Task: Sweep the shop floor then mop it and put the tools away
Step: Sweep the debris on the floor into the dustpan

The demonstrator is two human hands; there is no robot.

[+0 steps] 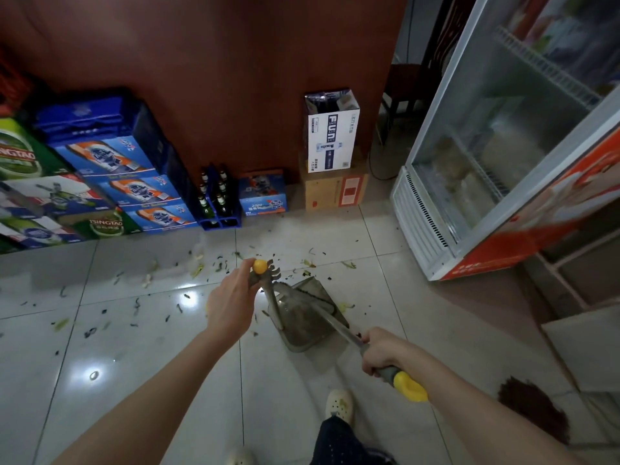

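Both hands are occupied on my feed: my left hand (231, 303) is curled round the upright dustpan handle (272, 305) just under its yellow knob (260, 266), and my right hand (382, 352) is clenched on the broom handle (339, 325), whose yellow end (411, 387) sticks out behind the wrist. Between the two hands the grey dustpan (302, 330) sits on the tiled floor (134, 364), with the broom shaft running from the right hand down into it; I cannot make out the bristles. Scraps of green and dark litter (198, 268) lie scattered ahead of and outward from the left hand. Further beyond that hand stand stacked beer cases (110, 156) and a blue crate of bottles (218, 203). Ahead of the right hand is a glass-door fridge (486, 146). A white shoe (340, 404) shows below the right hand.
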